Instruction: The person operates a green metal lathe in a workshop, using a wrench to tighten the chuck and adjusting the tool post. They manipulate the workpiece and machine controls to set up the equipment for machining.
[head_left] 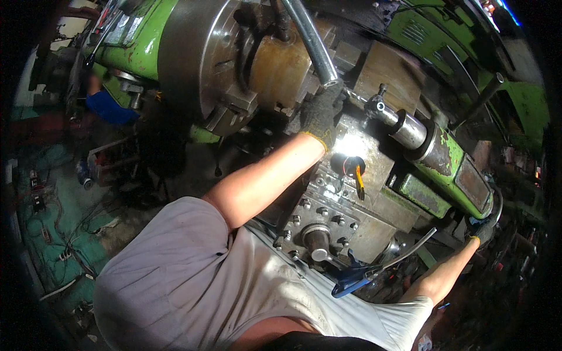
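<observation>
Tailstock (461, 178), count 1, seen in the head view: green, paint chipped, on the right side of one green lathe (143, 55). Its single steel quill (410, 131) points left and toward the far side. One clamp-like fitting (377, 107) sits ahead of the quill, with one slim rod (353, 96) running from it toward the left hand. Far left: one large chuck (193, 52) and, at its right face, one brownish cylindrical workpiece (281, 67). One silver tube (310, 41) slants in from the far edge; its near end is at the left hand. Nearer, in the middle: one tool post (317, 243) ringed by several bolts, at least seven; one yellow-and-black object (359, 180), kind unclear; one blue-handled object (357, 281) just right of the tool post.

Hands: 2, both in dark gloves. Left hand (322, 111) lies between workpiece and fitting, just at the tube's end. Its fingers look bent, but dark glove on dark metal hides their spread; cannot tell whether they grip tube or rod. Right hand (483, 228), far right, is at the rim of one handwheel (497, 206) at the tailstock's right end; fingers mostly hidden, closure cannot be told.
</observation>
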The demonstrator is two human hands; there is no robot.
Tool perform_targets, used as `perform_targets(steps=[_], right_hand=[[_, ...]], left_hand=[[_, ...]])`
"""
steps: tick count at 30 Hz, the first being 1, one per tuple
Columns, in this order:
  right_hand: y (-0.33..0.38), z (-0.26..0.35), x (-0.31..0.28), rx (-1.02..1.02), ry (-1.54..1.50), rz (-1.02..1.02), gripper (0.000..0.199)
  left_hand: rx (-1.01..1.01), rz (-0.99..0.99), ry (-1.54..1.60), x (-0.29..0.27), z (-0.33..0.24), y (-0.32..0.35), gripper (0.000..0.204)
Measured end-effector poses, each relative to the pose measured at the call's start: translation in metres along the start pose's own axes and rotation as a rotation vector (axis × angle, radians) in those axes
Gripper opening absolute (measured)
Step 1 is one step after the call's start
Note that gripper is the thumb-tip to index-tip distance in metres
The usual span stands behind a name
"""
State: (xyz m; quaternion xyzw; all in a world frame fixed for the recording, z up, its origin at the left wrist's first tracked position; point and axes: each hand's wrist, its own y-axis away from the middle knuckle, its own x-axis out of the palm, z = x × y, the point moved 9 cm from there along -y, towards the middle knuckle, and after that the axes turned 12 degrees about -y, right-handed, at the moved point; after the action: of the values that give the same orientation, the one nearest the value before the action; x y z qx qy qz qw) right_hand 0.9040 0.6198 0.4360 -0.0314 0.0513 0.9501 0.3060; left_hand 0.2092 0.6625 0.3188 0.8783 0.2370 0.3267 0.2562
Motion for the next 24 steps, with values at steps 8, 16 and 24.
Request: perform_targets(steps=[8,16,24], right_hand=[[-0.019,0.009,0.000,-0.106,0.106,0.043,0.051],[-0.017,-0.005,-0.021,-0.064,0.097,0.011,0.051],[-0.023,-0.009,-0.039,-0.035,0.090,-0.036,0.050]], left_hand=[[0.043,-0.007,0.023,0.000,-0.006,-0.001,0.018],[0.031,-0.031,0.014,-0.004,-0.002,-0.003,0.017],[0.034,-0.048,0.029,-0.005,0.001,-0.014,0.015]])
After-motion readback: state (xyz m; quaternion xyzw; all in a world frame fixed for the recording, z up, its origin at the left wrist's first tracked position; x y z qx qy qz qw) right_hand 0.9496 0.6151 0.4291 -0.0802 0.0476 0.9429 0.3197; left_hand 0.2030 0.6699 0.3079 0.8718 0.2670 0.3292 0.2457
